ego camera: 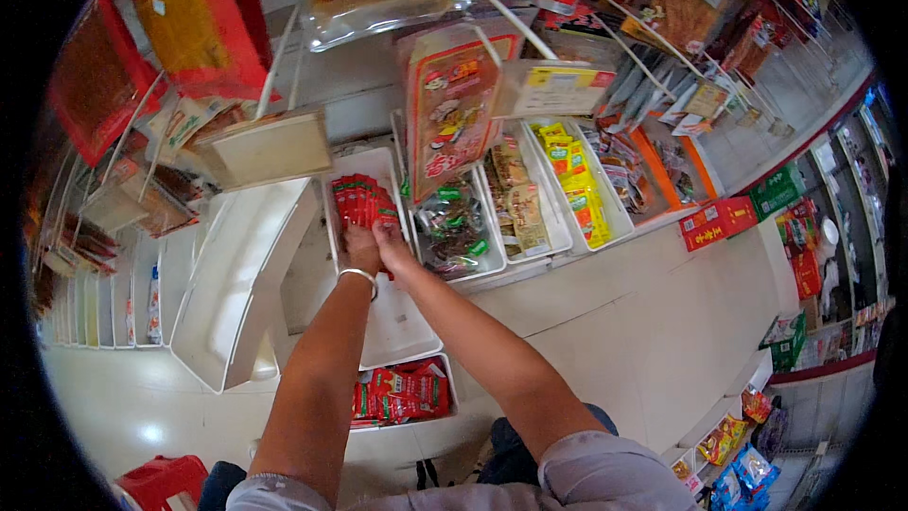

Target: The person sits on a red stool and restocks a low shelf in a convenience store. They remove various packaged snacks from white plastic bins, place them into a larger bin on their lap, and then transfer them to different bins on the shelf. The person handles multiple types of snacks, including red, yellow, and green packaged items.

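Several red snack packets (pixel 363 193) stand in a tight row in the far half of a long white plastic bin (pixel 404 337). My left hand (pixel 360 243), with a bangle at its wrist, grips the near end of the row. Close against it, my right hand (pixel 391 247) holds the same packets from the right side. My fingertips are partly hidden and blurred. The near half of this bin shows its bare white floor. Below it, nearer my body, a second white bin (pixel 454 387) holds more red packets (pixel 408 394) lying loosely.
To the right stand bins of dark packets (pixel 454 227), tan packets (pixel 526 216) and yellow packets (pixel 578 184). White dividers (pixel 234 284) lean at the left. Hanging packs (pixel 461 106) and price holders (pixel 262 152) on hooks jut out overhead. A red bag (pixel 163 482) sits at lower left.
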A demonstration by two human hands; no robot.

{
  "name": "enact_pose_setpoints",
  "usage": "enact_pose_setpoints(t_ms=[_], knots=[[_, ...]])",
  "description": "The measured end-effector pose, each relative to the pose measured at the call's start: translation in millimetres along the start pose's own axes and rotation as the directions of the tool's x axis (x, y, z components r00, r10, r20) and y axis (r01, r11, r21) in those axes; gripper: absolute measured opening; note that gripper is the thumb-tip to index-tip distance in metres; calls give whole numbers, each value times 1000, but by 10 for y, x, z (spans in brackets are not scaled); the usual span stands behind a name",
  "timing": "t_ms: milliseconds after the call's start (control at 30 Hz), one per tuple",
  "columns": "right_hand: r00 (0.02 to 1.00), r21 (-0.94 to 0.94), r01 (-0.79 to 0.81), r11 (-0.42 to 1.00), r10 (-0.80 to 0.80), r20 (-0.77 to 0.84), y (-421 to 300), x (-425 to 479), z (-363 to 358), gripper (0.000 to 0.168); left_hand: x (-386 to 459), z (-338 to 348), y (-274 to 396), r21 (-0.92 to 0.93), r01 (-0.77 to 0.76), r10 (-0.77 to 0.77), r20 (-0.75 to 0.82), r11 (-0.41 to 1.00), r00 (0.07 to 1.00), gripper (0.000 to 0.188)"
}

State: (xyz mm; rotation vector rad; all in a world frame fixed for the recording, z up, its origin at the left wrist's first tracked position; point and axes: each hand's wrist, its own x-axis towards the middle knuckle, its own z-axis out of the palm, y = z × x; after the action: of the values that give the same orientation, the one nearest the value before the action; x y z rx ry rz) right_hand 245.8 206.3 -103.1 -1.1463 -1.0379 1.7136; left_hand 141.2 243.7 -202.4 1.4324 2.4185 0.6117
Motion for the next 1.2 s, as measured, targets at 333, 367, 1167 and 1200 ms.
enact_pose_setpoints(t_ms=[333,367,1167,1200], knots=[[986,96,-149,984,155,-59,-208,-210,-134,76,578,515,-114,-336,67,70,379,939,923,58],[992,131,-120,984,123,-17,-209,-228,-214,77,597,599,-80,-348,45,124,448,936,885,56],[916,-261,-69,963,165,366,-825,-881,-871,53,-662,-1847,714,-472,207,37,457,857,889,35],[889,-380,50,923,133,439,-803,-965,-968,52,-831,-2075,757,-447,210,35,479,869,877,34]])
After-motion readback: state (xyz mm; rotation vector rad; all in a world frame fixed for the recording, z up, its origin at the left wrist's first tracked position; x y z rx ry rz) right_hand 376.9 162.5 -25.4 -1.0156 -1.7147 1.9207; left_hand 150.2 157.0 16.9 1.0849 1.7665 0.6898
